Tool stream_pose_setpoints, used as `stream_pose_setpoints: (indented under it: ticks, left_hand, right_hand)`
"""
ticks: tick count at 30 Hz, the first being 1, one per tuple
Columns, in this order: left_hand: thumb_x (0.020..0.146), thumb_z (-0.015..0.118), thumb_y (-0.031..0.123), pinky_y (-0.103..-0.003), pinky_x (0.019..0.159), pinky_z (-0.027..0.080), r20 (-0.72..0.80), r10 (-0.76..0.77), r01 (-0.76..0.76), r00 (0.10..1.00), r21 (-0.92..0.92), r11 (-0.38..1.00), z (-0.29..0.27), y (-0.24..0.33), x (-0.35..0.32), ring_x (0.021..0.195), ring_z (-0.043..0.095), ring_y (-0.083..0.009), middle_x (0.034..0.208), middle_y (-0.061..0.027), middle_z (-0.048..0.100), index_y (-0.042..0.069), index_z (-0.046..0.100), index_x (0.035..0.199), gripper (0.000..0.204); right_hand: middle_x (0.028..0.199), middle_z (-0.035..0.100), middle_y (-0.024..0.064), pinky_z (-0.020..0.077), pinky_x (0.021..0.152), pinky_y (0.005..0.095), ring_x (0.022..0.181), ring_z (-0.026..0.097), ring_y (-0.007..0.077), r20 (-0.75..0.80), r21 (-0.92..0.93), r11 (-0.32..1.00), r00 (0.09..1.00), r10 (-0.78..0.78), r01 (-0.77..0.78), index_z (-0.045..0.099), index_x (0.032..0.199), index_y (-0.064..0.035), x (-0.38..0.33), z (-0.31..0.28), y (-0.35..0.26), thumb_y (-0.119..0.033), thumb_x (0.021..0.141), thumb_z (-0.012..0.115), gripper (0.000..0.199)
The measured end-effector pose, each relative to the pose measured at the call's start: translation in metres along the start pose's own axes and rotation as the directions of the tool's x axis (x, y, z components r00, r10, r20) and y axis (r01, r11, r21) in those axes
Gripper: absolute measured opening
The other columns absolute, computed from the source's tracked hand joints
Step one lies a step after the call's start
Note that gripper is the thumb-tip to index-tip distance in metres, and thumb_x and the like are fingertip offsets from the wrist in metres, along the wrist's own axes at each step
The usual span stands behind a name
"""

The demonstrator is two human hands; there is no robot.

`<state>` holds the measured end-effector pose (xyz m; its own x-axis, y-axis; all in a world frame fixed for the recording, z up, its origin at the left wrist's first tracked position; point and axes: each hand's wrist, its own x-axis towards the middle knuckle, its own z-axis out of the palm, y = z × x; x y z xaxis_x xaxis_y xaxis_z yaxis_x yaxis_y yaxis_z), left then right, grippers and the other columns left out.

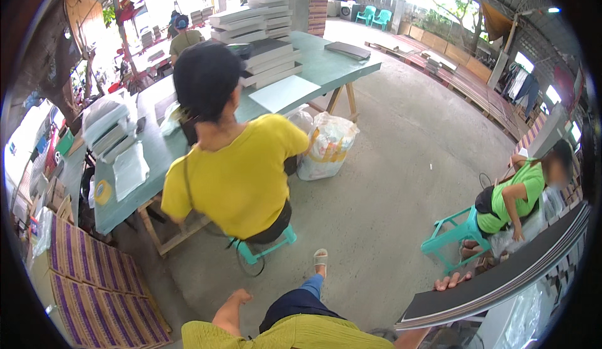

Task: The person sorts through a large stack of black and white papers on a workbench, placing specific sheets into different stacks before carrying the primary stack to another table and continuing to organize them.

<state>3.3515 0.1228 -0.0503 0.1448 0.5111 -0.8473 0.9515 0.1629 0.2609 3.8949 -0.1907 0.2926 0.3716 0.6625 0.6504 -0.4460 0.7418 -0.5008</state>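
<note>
Against my right side I carry a stack of flat black-topped boards [489, 286], several thin layers with pale edges. My right hand [453, 280] is closed on it, fingertips curled over the upper edge and the forearm underneath. My left hand [238, 296] hangs beside my body, holding nothing, its fingers loose and slightly bent. One of my feet in a light sandal [320, 262] shows on the concrete floor ahead. The far end of the boards reaches the right rim of the picture, near a seated person in green [515, 192].
A person in yellow [232, 173] sits on a teal stool [266, 248] just ahead, at a long green table [351, 67] bearing stacked panels [269, 60]. A full white sack [329, 147] stands beside it. Striped cartons [103, 286] are left; another teal stool [456, 239] is right.
</note>
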Motion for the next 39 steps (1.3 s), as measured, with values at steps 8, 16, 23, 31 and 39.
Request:
stream_pose_setpoints:
  ticks: [8, 16, 23, 31, 39]
  left_hand:
    - [0.087, 0.057, 0.051, -0.047, 0.075, 0.051, 0.437, -0.141, 0.243, 0.888, -0.189, 0.951, -0.032, 0.258, 0.140, 0.097, 0.063, -0.0299, 0.118, -0.0142, 0.060, 0.009, 0.057, 0.123, 0.055]
    - [0.085, 0.057, 0.040, -0.048, 0.075, 0.052, 0.023, 0.378, -0.379, 0.926, 0.029, 0.925, -0.116, 0.596, 0.250, 0.090, 0.064, -0.0301, 0.105, -0.0174, 0.066, 0.004, 0.061, 0.119, 0.050]
    - [0.091, 0.057, 0.042, -0.042, 0.080, 0.050, 0.208, 0.443, -0.346, 0.872, -0.379, 0.858, -0.187, 0.821, 0.289, 0.102, 0.061, -0.0230, 0.122, -0.0111, 0.060, 0.010, 0.050, 0.134, 0.054]
    - [0.094, 0.050, 0.053, -0.041, 0.099, 0.039, 0.190, 0.891, -0.579, 0.412, -0.701, 0.417, -0.271, 1.198, 0.167, 0.120, 0.050, -0.0207, 0.137, -0.0095, 0.046, 0.014, 0.039, 0.143, 0.064]
    - [0.090, 0.047, 0.063, -0.042, 0.103, 0.036, 0.124, 0.983, -0.688, -0.139, -0.725, -0.006, -0.370, 1.385, 0.118, 0.126, 0.045, -0.0253, 0.142, -0.0126, 0.040, 0.010, 0.025, 0.148, 0.083]
  right_hand:
    - [0.107, 0.055, 0.0215, 0.0404, 0.081, 0.0517, 0.096, 0.057, 0.0417, 0.001, 0.013, 1.000, 1.000, -0.001, 0.001, 0.036, 0.132, -0.0134, 0.193, -0.166, 0.046, -0.039, 0.101, 0.034, 0.040]
    - [0.108, 0.054, 0.0184, 0.0370, 0.086, 0.0485, 0.099, 0.056, 0.0372, -0.050, 0.090, 0.994, 0.997, 0.063, -0.058, 0.035, 0.134, -0.0156, 0.358, -0.299, 0.071, -0.034, 0.101, 0.034, 0.038]
    - [0.106, 0.052, 0.0190, 0.0374, 0.087, 0.0501, 0.101, 0.055, 0.0388, -0.047, 0.036, 0.996, 0.995, 0.088, -0.086, 0.035, 0.135, -0.0167, 0.443, -0.475, 0.055, -0.034, 0.102, 0.030, 0.038]
    - [0.106, 0.055, 0.0203, 0.0390, 0.083, 0.0482, 0.098, 0.057, 0.0401, 0.065, -0.053, 0.987, 0.985, 0.158, -0.155, 0.039, 0.134, -0.0158, 0.644, -0.676, 0.025, -0.037, 0.101, 0.032, 0.040]
    - [0.093, 0.054, 0.0191, 0.0458, 0.075, 0.0457, 0.082, 0.059, 0.0351, -0.123, -0.041, 0.993, 0.987, 0.106, -0.112, 0.039, 0.127, -0.0072, 0.802, -0.810, 0.075, -0.034, 0.096, 0.050, 0.043]
